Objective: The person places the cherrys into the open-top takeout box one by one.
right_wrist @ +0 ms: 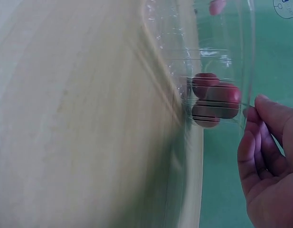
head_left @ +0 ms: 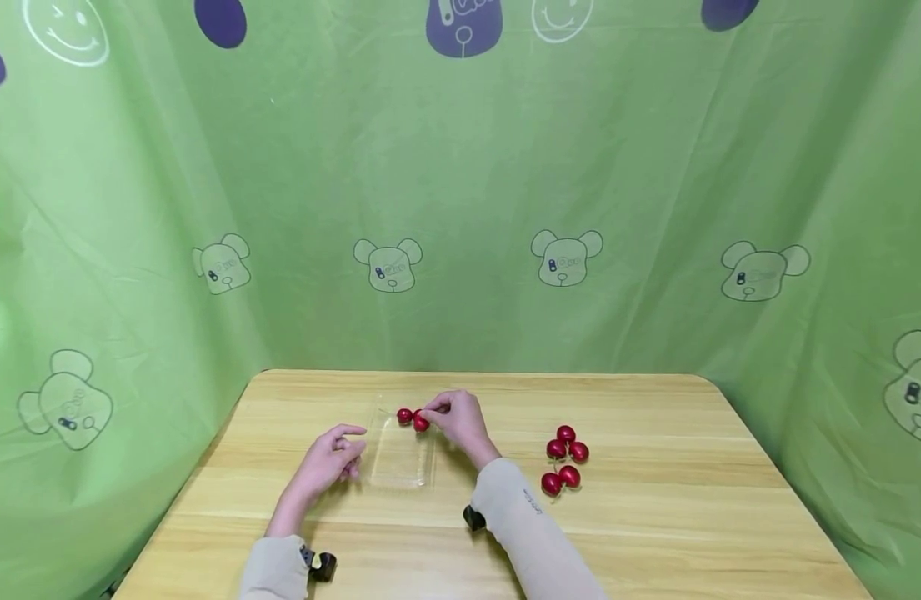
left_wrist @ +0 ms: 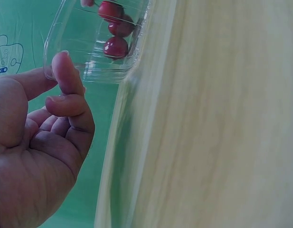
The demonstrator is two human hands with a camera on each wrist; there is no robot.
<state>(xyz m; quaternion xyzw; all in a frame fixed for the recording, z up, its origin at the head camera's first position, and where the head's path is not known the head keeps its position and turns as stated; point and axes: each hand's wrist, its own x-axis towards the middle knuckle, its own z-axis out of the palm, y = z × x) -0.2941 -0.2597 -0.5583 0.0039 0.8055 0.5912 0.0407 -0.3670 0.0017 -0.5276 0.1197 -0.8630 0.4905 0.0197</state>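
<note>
A clear plastic box [head_left: 400, 479] stands on the table, with three glossy red cherries [head_left: 405, 417] at its far end. My right hand [head_left: 460, 423] reaches over the box's right edge. Its thumb and index finger come together beside the cherries [right_wrist: 222, 99] and appear to pinch a stem, which is barely visible. My left hand [head_left: 328, 458] is at the box's left side, fingers loosely bent and holding nothing. In the left wrist view, a fingertip of the left hand [left_wrist: 46, 118] is at the rim of the box [left_wrist: 103, 71]; contact is hard to tell.
Several more red cherries [head_left: 568, 475] with stems lie in two clusters on the wooden table [head_left: 655, 517], right of the right forearm. A green curtain [head_left: 475, 325] with bear prints surrounds the back and sides of the table.
</note>
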